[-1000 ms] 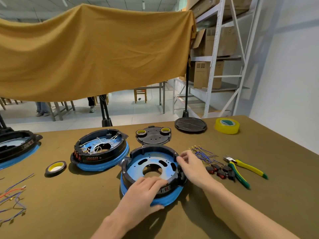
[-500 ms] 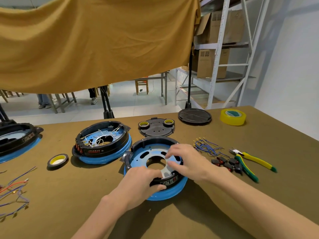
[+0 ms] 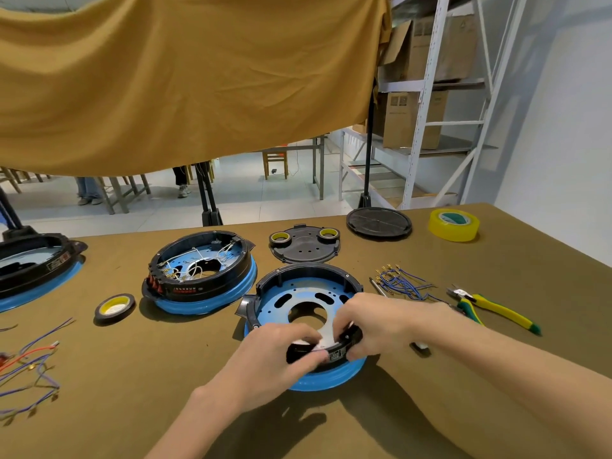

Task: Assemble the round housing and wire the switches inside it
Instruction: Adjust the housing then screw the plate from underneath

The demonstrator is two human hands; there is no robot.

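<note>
Both forearms reach in from the near edge of the desk (image 3: pixel 496 376) to the round housing (image 3: pixel 299 294), which sits at its middle. The left hand (image 3: pixel 275 354) curls over the housing's near black rim, gripping it. The right hand (image 3: pixel 374 321) pinches the same rim from the right, fingers bent. Their fingertips hide the spot between them; whether a switch sits there cannot be told.

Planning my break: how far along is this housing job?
Done: the housing at left already carries switches and white wiring. In hand: both the left hand and right hand work at the near rim of the unwired housing. Left: its blue wires lie loose on the table.
</note>
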